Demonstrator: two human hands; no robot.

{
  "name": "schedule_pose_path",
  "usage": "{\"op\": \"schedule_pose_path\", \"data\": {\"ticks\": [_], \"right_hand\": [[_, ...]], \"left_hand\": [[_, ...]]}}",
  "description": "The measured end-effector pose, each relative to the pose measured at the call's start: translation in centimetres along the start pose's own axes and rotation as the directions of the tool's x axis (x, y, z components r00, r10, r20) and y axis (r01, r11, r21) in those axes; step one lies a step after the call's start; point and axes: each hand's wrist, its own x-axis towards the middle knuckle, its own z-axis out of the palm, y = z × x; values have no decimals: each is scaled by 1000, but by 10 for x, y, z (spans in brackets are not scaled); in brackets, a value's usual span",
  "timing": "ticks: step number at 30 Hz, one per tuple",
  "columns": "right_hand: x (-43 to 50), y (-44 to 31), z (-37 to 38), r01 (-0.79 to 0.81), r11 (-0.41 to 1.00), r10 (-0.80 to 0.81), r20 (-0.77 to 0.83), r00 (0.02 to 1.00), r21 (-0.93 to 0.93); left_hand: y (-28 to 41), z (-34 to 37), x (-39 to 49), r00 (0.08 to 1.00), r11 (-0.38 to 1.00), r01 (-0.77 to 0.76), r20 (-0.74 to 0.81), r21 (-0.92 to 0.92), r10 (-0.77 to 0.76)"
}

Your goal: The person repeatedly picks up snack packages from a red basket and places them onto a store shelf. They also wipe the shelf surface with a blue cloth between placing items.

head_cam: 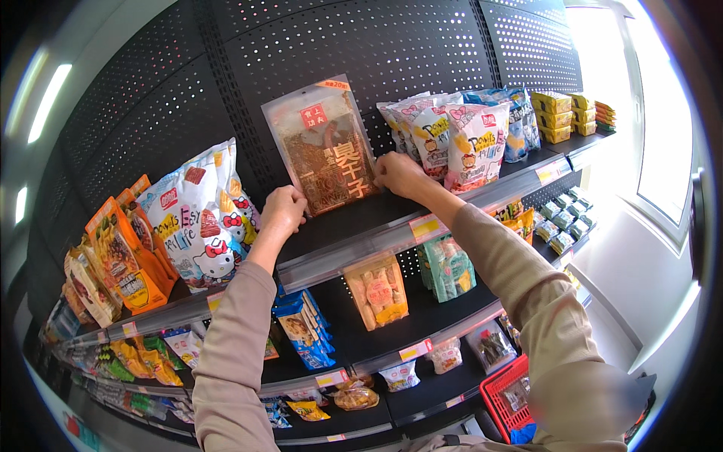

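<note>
A tall clear-fronted snack pouch (pixel 325 152) with brown contents and printed writing stands upright on the top shelf (pixel 333 231), leaning slightly. My left hand (pixel 281 212) has its fingers curled at the pouch's lower left edge. Along the lower right edge, the fingers of my right hand (pixel 400 172) pinch the pouch's side. Large white cartoon-printed snack bags (pixel 195 220) stand left of my left hand. Just beyond my right hand are pink and white snack bags (pixel 474 144). My fingertips are partly hidden on both sides.
A black perforated back panel (pixel 350 39) rises behind the shelf. Orange pouches (pixel 127 254) stand at the left, yellow packs (pixel 551 116) at the right. Lower shelves hold a biscuit bag (pixel 377 294) and blue packets (pixel 305 330). A red basket (pixel 500 404) sits lower right, beside a blurred patch.
</note>
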Motion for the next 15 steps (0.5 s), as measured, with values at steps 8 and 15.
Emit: {"op": "schedule_pose_path", "data": {"ticks": [8, 15], "right_hand": [[4, -7, 5, -70, 987, 69, -8, 998, -144], [4, -12, 0, -70, 978, 79, 39, 996, -198]], "left_hand": [[3, 3, 8, 997, 996, 62, 51, -66, -59], [4, 5, 10, 995, 989, 102, 23, -104, -100]]}}
